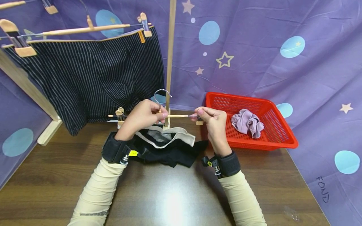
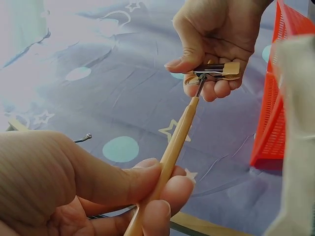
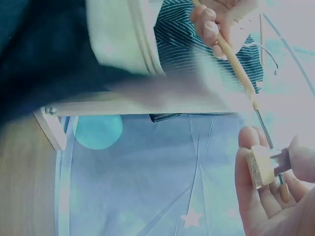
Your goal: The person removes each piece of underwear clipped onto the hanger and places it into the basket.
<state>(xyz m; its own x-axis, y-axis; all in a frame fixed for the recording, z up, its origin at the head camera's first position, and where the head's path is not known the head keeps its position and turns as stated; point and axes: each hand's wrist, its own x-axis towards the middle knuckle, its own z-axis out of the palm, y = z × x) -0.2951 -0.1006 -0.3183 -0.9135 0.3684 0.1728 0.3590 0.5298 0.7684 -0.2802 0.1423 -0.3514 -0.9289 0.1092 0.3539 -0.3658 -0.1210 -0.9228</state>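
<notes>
Held level over the table is a clip hanger (image 1: 178, 116) with a wooden bar, a metal hook and a clip near each end. My left hand (image 1: 142, 116) pinches its bar around the middle, by the hook. At the right end my right hand (image 1: 216, 124) holds the clip (image 2: 224, 70) between thumb and fingers, its palm turned up in the right wrist view. The left clip (image 1: 120, 115) sits beyond my left wrist with no cloth in it. Below the hanger lies a black garment (image 1: 167, 153) with a pale waistband, its opening facing up, partly hidden by my left forearm.
Dark striped shorts (image 1: 99, 75) hang by clips from another hanger (image 1: 76, 30) at the left. A wooden rack post (image 1: 170, 47) rises behind my hands. The red basket (image 1: 249, 145) at the right holds a crumpled mauve cloth (image 1: 246, 123). A patterned purple curtain (image 1: 249, 28) backs the table.
</notes>
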